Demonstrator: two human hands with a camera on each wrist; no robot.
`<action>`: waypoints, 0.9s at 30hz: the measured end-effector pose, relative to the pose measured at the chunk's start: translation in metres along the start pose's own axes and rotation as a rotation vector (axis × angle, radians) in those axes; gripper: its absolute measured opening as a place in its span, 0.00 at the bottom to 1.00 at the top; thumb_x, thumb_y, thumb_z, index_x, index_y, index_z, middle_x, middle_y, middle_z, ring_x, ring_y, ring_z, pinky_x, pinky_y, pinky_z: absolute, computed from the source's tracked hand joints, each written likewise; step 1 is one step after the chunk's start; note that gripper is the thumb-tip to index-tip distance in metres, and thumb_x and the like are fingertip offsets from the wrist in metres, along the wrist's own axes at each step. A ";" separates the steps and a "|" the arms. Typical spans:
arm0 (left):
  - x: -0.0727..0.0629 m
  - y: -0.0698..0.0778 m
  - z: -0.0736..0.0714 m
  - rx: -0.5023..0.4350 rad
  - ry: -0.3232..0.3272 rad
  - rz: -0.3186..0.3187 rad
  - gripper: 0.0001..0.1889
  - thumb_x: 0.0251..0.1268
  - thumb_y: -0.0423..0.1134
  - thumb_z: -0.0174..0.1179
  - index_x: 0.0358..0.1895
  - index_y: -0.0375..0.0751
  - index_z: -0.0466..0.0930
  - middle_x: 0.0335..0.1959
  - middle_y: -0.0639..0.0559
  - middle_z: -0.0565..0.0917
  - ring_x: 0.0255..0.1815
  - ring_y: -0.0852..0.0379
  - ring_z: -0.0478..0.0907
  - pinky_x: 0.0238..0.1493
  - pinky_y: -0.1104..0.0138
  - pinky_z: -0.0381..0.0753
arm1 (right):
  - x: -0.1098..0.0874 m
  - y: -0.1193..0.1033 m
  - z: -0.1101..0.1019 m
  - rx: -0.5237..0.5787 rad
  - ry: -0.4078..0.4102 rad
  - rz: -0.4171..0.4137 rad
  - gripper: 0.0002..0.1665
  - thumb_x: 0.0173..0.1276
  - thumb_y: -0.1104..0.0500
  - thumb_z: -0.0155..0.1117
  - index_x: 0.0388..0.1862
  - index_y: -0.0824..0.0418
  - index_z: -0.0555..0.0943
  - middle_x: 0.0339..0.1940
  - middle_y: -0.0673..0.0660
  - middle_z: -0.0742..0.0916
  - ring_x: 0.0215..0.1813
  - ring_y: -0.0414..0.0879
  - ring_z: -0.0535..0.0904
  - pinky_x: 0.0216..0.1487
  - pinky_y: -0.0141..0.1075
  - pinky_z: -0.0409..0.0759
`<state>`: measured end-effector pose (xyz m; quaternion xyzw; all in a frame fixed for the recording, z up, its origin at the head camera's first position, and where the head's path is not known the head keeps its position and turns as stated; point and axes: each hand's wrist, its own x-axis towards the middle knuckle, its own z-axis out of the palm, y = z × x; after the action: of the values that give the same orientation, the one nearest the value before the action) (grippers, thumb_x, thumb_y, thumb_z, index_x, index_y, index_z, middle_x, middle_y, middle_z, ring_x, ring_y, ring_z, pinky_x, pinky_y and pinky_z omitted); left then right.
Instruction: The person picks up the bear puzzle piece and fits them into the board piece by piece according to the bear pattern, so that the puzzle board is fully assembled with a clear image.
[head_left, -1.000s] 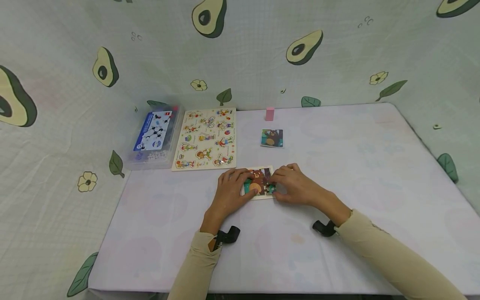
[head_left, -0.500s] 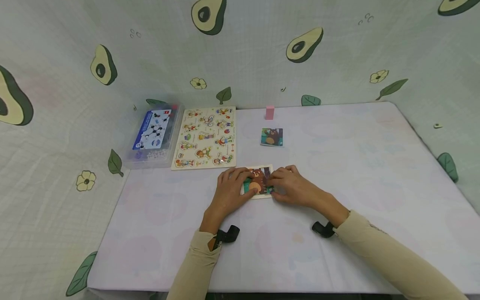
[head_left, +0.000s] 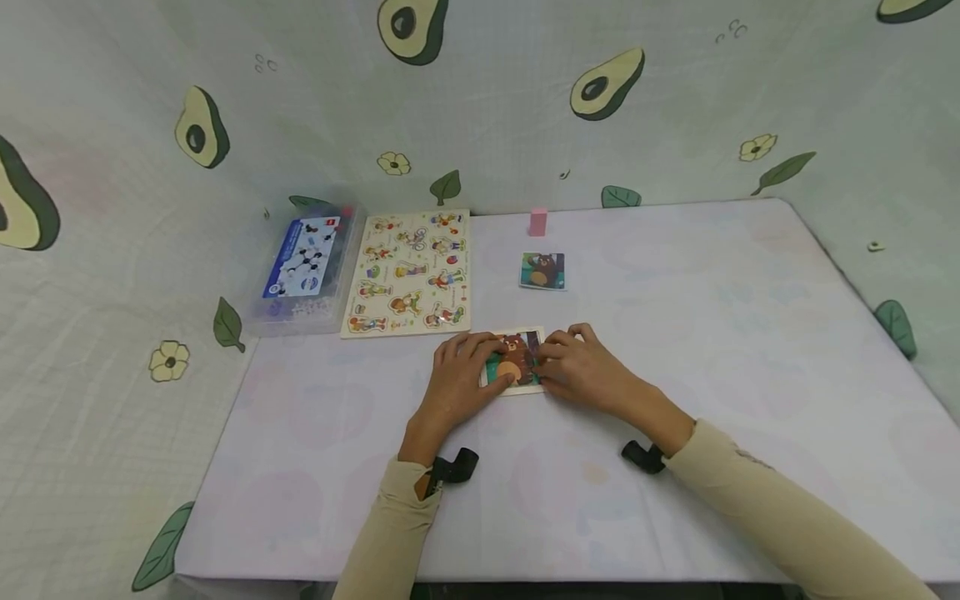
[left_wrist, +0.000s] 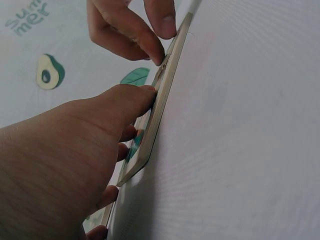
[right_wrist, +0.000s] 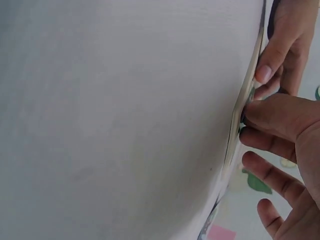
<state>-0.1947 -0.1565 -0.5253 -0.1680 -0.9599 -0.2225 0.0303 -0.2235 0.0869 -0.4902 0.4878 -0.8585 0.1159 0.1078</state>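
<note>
A small wooden jigsaw puzzle (head_left: pixel 514 362) with a brown bear picture lies flat on the table between both hands. My left hand (head_left: pixel 459 377) rests on its left part, fingers spread over the top and thumb (left_wrist: pixel 136 96) on the near edge. At the right edge my right hand (head_left: pixel 588 369) pinches a puzzle piece (right_wrist: pixel 243 117) between thumb and index finger, the other fingers loosely bent. Most of that piece is hidden by the fingers. In the left wrist view the board's pale edge (left_wrist: pixel 162 107) shows from the side.
Behind the puzzle lies a square bear picture (head_left: pixel 542 271), with a pink block (head_left: pixel 537 222) farther back. To the left are a wooden board with printed figures (head_left: pixel 407 273) and a clear plastic box (head_left: pixel 303 271) with a blue label.
The right hand's fingers have shifted slightly left over the puzzle's right side, covering the piece at the lower right corner that showed before. The left hand stays in place.
</note>
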 end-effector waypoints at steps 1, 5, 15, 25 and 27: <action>0.000 0.000 -0.001 0.000 0.003 0.001 0.27 0.68 0.63 0.59 0.64 0.55 0.75 0.69 0.56 0.70 0.72 0.47 0.58 0.70 0.47 0.53 | 0.001 -0.001 0.000 -0.007 0.006 -0.003 0.06 0.60 0.55 0.77 0.35 0.54 0.92 0.42 0.50 0.87 0.50 0.49 0.78 0.54 0.54 0.68; -0.001 0.001 -0.002 -0.006 0.007 0.008 0.27 0.67 0.62 0.60 0.64 0.54 0.76 0.68 0.55 0.71 0.71 0.46 0.59 0.69 0.46 0.54 | 0.002 -0.003 0.000 -0.006 0.006 0.035 0.07 0.60 0.52 0.78 0.34 0.52 0.92 0.42 0.49 0.87 0.50 0.49 0.78 0.54 0.55 0.68; 0.001 0.003 -0.006 0.015 0.011 -0.016 0.25 0.68 0.62 0.59 0.62 0.56 0.76 0.67 0.56 0.72 0.71 0.46 0.60 0.70 0.46 0.54 | 0.007 -0.010 -0.005 0.061 -0.040 0.153 0.04 0.60 0.55 0.77 0.33 0.53 0.91 0.43 0.49 0.87 0.53 0.49 0.77 0.55 0.59 0.65; 0.008 0.036 0.018 0.105 0.140 -0.168 0.30 0.62 0.71 0.55 0.55 0.53 0.79 0.58 0.52 0.73 0.66 0.45 0.63 0.66 0.46 0.58 | -0.033 0.004 -0.009 0.294 -0.069 0.270 0.12 0.68 0.63 0.66 0.50 0.58 0.87 0.54 0.54 0.85 0.59 0.52 0.77 0.55 0.55 0.65; 0.009 0.038 0.020 0.130 0.154 -0.180 0.32 0.60 0.72 0.57 0.56 0.52 0.79 0.58 0.51 0.73 0.66 0.45 0.63 0.66 0.46 0.59 | -0.038 0.005 -0.010 0.294 -0.058 0.282 0.12 0.68 0.64 0.66 0.49 0.59 0.87 0.53 0.55 0.85 0.59 0.52 0.77 0.54 0.55 0.65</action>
<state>-0.1899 -0.1133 -0.5260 -0.0612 -0.9783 -0.1739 0.0948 -0.2082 0.1238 -0.4922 0.3764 -0.8949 0.2396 -0.0068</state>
